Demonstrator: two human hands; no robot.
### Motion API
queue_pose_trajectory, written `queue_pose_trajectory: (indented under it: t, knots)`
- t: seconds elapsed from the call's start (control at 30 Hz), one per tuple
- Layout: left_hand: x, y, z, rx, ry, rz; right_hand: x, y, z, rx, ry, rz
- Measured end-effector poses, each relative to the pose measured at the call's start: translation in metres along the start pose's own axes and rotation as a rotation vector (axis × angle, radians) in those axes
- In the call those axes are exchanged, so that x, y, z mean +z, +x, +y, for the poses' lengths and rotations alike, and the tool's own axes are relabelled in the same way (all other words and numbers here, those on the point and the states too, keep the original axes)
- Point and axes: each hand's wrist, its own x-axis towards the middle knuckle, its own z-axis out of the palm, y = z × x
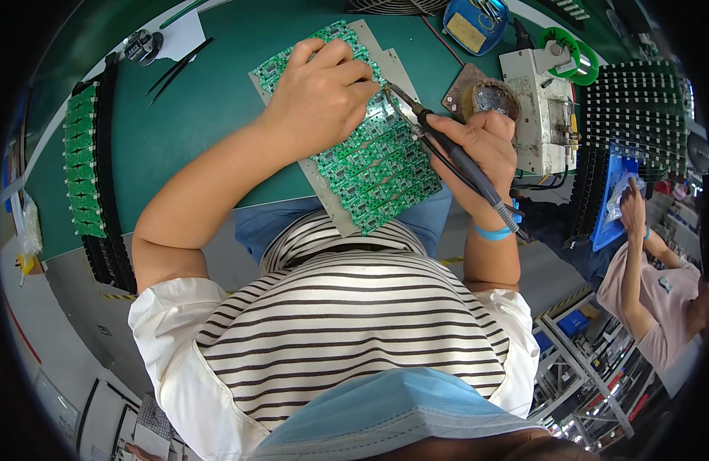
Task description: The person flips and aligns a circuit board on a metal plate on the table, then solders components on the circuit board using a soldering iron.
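Green circuit boards (381, 173) lie in rows on a grey carrier plate (324, 196), which reaches over the near table edge above my lap. My left hand (320, 96) rests over the far rows, its fingers bent and drawn together. Whatever its fingertips hold, if anything, is hidden. In my right hand (481, 146) is a soldering iron (458, 157), gripped like a pen and slanting up to the left. A thin tube runs alongside it. The iron's tip meets or hovers just over the boards beside my left fingertips; contact is hard to tell.
Black tweezers (178, 71) lie on the green table (178, 131). A round solder-stained pot (491, 100), a pale machine (530, 115) with a green spool (585, 65), and a blue sponge tray (477, 27) stand right. Board racks (82, 157) flank the left; a co-worker's hand (633, 209) is far right.
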Motion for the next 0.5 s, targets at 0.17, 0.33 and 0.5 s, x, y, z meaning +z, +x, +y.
queue_pose_trajectory:
  t: [0.17,0.33,0.5]
  knots:
    - [0.002,0.0017,0.0004,0.014,0.011,0.052,0.0012,0.0,-0.0029,0.078,0.057,0.008]
    - [0.0015,0.0007,0.0,0.01,0.004,0.043,-0.0026,0.0027,-0.0038,0.076,0.058,-0.005]
    - [0.0006,-0.0009,0.0,-0.002,-0.013,-0.003,-0.0028,0.0036,-0.0027,0.072,0.058,-0.011]
